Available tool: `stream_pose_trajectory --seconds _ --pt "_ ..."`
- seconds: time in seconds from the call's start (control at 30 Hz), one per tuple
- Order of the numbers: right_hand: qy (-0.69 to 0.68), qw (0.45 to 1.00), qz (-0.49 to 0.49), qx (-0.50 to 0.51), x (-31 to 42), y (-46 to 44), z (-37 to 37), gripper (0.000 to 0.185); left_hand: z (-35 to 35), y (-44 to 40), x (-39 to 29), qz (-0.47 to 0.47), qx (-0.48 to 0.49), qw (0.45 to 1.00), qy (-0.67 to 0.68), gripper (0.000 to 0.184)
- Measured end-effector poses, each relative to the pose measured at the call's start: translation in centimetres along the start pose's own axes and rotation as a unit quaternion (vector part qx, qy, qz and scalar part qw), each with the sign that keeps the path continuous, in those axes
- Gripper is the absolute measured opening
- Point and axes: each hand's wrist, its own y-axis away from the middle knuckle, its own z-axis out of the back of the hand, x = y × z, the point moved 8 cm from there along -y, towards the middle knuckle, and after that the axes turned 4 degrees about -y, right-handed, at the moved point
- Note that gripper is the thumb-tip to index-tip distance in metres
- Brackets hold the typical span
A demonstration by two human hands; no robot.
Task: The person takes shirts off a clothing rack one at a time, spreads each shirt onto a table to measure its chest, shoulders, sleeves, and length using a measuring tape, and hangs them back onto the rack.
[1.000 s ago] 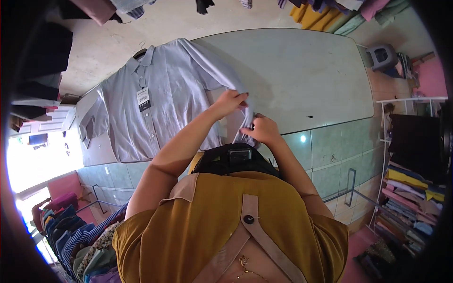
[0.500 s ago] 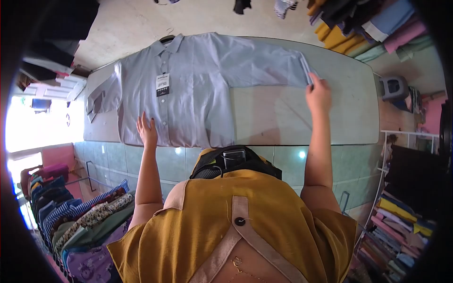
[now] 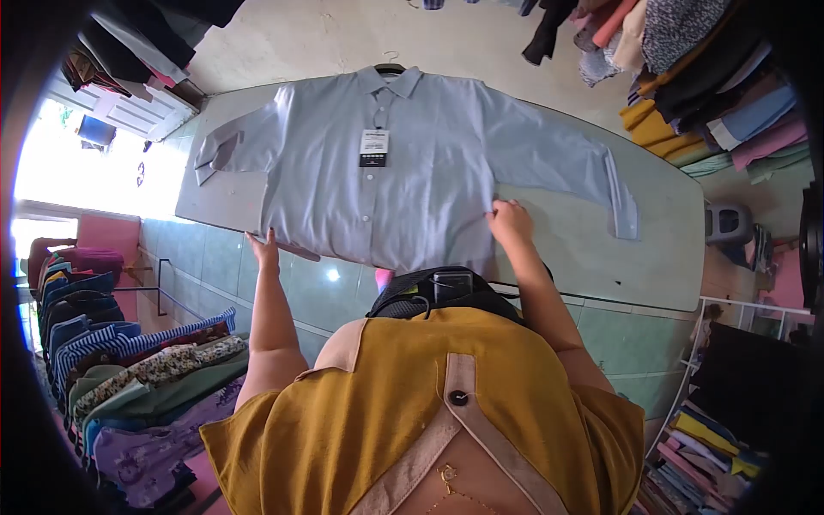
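A light grey-blue button-up shirt (image 3: 412, 189) lies front up on the table (image 3: 592, 266), its collar at the far side. A black hanger (image 3: 390, 68) sits in the collar, its hook showing. From the front hangs a white and black tag (image 3: 373, 148). My left hand (image 3: 264, 249) is closed at the shirt's lower left corner, at the table's near edge. My right hand (image 3: 511, 221) pinches the shirt's right side edge, below the sleeve. The right sleeve lies stretched out with its cuff bent toward me; the left sleeve is folded at its end.
Clothes hang on a rack (image 3: 137, 369) at the lower left. Folded garments (image 3: 708, 438) are stacked on a white-framed shelf at the lower right. More hanging clothes (image 3: 678, 86) are at the upper right. A grey plastic stool (image 3: 728, 223) stands beyond the table's right end.
My right hand has left the sleeve cuff and moved left to the shirt's side. My left hand has gone from flat on the front to the lower corner. The view has shifted.
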Motion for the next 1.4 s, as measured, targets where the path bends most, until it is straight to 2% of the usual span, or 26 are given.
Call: stream_pose_trajectory --seconds 0.03,0.07,0.13,0.2,0.27,0.33,0.37,0.53,0.6,0.63,0.67,0.7,0.73,0.77,0.8,0.83,0.87,0.9,0.93,1.0,1.13,1.17,1.2,1.3,1.37,1.4 --pt "0.003 1.000 -0.010 -0.010 -0.4 0.0 -0.1 0.020 0.2 -0.5 0.5 0.031 0.005 0.999 0.027 0.090" --pt "0.010 1.000 -0.021 -0.022 -0.8 0.0 0.1 0.020 0.6 -1.0 0.6 0.031 0.008 0.999 0.028 0.090" --pt "-0.008 0.998 -0.049 -0.031 -1.1 0.8 0.6 0.018 -1.3 -1.5 2.2 0.119 0.131 0.957 0.228 0.090" --pt "-0.009 0.997 -0.058 -0.053 -1.4 1.5 0.5 0.018 -1.0 -2.1 3.7 0.153 0.137 0.961 0.185 0.087" --pt "-0.001 0.996 -0.063 -0.061 -1.3 2.4 0.4 0.018 -1.5 -2.0 3.2 0.086 0.242 0.961 0.101 0.071" --pt "0.003 0.995 -0.072 -0.069 -0.9 3.0 0.2 0.018 -2.2 -0.8 2.2 0.019 0.368 0.926 0.078 0.052" --pt "0.008 0.993 -0.094 -0.068 -0.8 3.5 0.2 0.016 -1.3 -0.1 1.5 0.004 0.375 0.926 0.030 0.039" --pt "0.009 0.989 -0.139 -0.057 -1.7 5.1 -0.8 0.016 1.7 -1.7 1.8 0.010 0.401 0.916 0.013 0.034" --pt "0.003 0.985 -0.162 -0.066 -1.2 5.7 -0.4 0.018 1.3 -2.6 2.6 -0.009 0.462 0.887 0.002 0.033" --pt "-0.011 0.984 -0.171 -0.046 -1.4 6.0 -0.6 0.018 1.4 -3.5 2.8 -0.075 0.484 0.868 -0.077 0.028" --pt "-0.025 0.983 -0.181 -0.026 -1.8 6.3 -0.8 0.019 1.8 -4.8 2.9 -0.076 0.488 0.866 -0.080 0.028" --pt "-0.071 0.978 -0.197 0.019 -3.0 6.5 -1.4 0.022 2.5 -6.2 2.8 -0.109 0.472 0.857 -0.177 0.024" --pt "-0.072 0.976 -0.203 0.020 -3.8 6.8 -1.3 0.022 2.9 -7.5 2.4 -0.141 0.450 0.839 -0.272 0.021" --pt "-0.104 0.973 -0.200 -0.044 -4.3 7.2 0.0 0.023 3.6 -9.0 0.2 -0.194 0.382 0.857 -0.287 0.018" --pt "-0.134 0.966 -0.195 -0.108 -4.3 7.5 1.2 0.026 3.4 -11.3 -1.1 -0.225 0.324 0.894 -0.214 0.019" --pt "-0.132 0.965 -0.198 -0.107 -3.8 7.5 1.8 0.026 4.6 -10.9 -6.2 -0.269 0.270 0.914 -0.140 0.020" --pt "-0.193 0.950 -0.208 -0.133 -3.1 7.5 3.2 0.027 4.8 -11.0 -9.8 -0.273 0.214 0.920 -0.184 0.017" --pt "-0.253 0.929 -0.217 -0.158 -2.4 7.4 4.7 0.028 4.3 -11.1 -12.4 -0.323 0.174 0.927 -0.081 0.015" --pt "-0.251 0.929 -0.219 -0.159 -0.6 7.0 6.1 0.028 3.2 -10.9 -14.6 -0.365 0.157 0.915 -0.071 0.018" --pt "-0.512 0.830 -0.196 -0.101 4.2 5.2 6.2 0.027 0.5 -10.8 -18.1 -0.430 0.143 0.890 -0.054 0.025" --pt "-0.566 0.816 -0.118 -0.010 6.8 -2.2 2.8 0.028 -5.4 -10.7 -21.4 -0.500 0.123 0.855 -0.054 0.037" --pt "-0.582 0.804 -0.118 -0.007 7.0 -3.9 1.9 0.027 -6.8 -11.4 -21.1 -0.496 0.153 0.852 -0.073 0.045" --pt "-0.600 0.791 -0.117 -0.005 7.3 -5.4 0.9 0.027 -7.5 -12.2 -20.5 -0.497 0.154 0.851 -0.074 0.045" --pt "-0.602 0.785 -0.146 -0.002 5.7 -8.0 -1.9 0.024 -9.5 -16.2 -14.7 -0.357 0.176 0.863 -0.312 0.053" --pt "-0.598 0.785 -0.162 0.003 4.6 -8.2 -2.3 0.023 -7.5 -17.0 -13.1 -0.263 0.158 0.883 -0.354 0.059" --pt "-0.625 0.763 -0.166 0.007 4.7 -8.0 -2.0 0.024 -7.4 -17.2 -12.5 -0.263 0.163 0.881 -0.358 0.059"
